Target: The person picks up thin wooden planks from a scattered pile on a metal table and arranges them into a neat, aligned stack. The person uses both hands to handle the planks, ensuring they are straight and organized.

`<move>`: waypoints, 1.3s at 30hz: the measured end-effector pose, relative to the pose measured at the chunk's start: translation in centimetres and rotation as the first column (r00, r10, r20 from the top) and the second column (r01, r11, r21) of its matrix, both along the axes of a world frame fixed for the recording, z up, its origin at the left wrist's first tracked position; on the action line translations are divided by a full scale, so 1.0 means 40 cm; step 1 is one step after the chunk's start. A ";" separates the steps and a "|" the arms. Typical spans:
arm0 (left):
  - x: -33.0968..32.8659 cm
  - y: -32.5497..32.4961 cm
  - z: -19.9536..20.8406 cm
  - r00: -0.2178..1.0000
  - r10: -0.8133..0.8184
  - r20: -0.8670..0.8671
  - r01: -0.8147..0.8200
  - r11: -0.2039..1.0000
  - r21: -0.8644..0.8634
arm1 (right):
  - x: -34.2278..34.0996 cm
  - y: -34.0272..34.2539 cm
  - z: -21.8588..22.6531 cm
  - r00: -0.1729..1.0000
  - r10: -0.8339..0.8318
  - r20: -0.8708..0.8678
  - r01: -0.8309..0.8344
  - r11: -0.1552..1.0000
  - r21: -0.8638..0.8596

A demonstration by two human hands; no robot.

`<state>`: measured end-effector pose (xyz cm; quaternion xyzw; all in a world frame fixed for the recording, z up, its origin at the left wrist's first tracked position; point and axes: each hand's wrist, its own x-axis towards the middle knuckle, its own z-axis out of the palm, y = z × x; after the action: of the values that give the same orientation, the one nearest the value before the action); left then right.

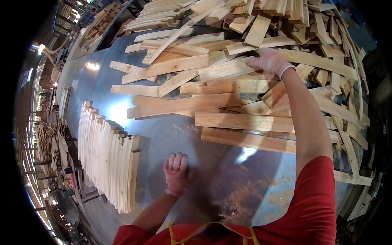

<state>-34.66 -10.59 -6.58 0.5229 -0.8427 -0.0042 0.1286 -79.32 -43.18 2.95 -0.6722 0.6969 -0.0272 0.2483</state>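
Note:
My right hand (270, 62), in a pale work glove, reaches far over a loose heap of wooden boards. Its fingers close on the right end of a short, light wooden board (226, 70), which lies across other boards. My left hand (178, 174), also gloved, is above the metal tabletop (163, 139) near my body. Its fingers are curled in, and nothing shows in them. To its left, a row of pale wooden boards (108, 157) stands on edge, packed side by side; the hand is apart from it.
Many more boards (281, 20) are piled high at the far right. A neat stack of strips (157, 16) lies at the far side. Sawdust (241, 200) is scattered over the near tabletop. Past the table's left edge stands a round fan (65, 212).

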 end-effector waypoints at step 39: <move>0.134 0.059 0.021 0.950 -0.008 -0.313 0.090 0.965 0.248 | 0.640 1.007 0.043 0.978 0.082 -0.190 -0.093 0.995 -0.047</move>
<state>-29.31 -8.22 -5.75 0.5066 -0.8172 -0.1992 0.1895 -53.72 -2.90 4.68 -0.7085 0.6859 0.0277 0.1635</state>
